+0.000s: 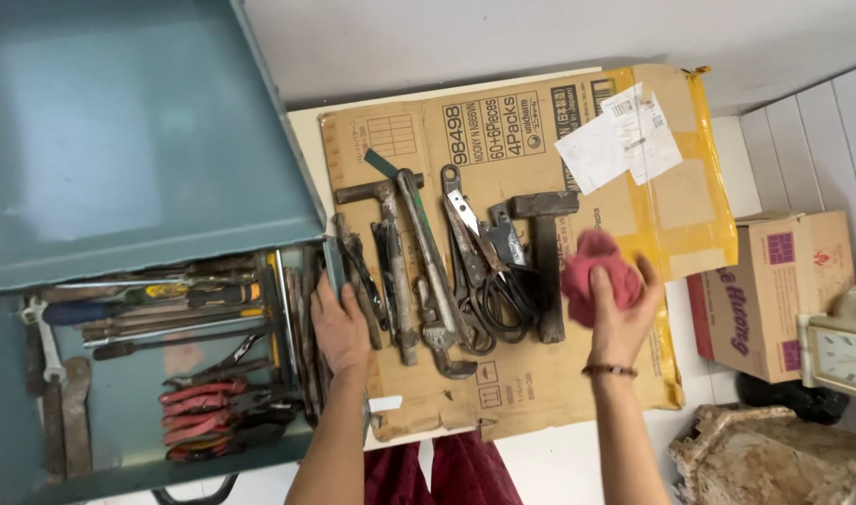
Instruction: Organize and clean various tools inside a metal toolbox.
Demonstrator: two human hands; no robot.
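While the right hand [620, 313] grips a red rag [592, 271] just beside the hammer [546, 257] near the cardboard's [540, 122] right edge, handle running top-to-bottom, the left hand [339, 327] lies flat, fingers spread, on the toolbox [147, 150] rim at the cardboard's left edge, farther off.

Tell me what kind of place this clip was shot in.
Probably a home storage corner or informal workshop. An open blue metal toolbox sits beside worn hammers, a wrench and shears laid on flattened cardboard, with cartons stacked on a pale floor. The right hand grips a red rag.
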